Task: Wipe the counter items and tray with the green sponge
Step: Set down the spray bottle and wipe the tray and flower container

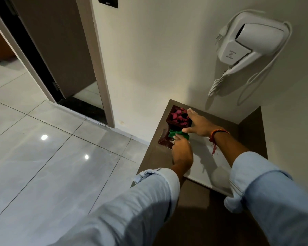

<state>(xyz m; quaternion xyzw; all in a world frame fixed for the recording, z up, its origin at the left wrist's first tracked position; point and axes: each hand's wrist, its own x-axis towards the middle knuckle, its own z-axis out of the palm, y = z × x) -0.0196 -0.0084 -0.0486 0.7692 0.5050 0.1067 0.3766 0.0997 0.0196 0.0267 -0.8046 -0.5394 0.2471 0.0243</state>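
A dark reddish-brown dish point(169, 120) filled with pink petals point(179, 116) stands at the far left of the brown counter point(155, 153). Just in front of it lies a second dark dish point(163, 141). My left hand point(182, 151) is closed on the green sponge point(176, 134) and presses it into that nearer dish. My right hand point(198, 124) rests against the right side of the petal dish, fingers spread and thumb touching the sponge. A white tray point(210, 167) lies on the counter under both forearms.
A white hair dryer point(252, 41) hangs on the wall above the counter with its coiled cord point(216, 85). The counter's left edge drops to a glossy tiled floor point(52, 157). A doorway point(48, 55) opens at the left.
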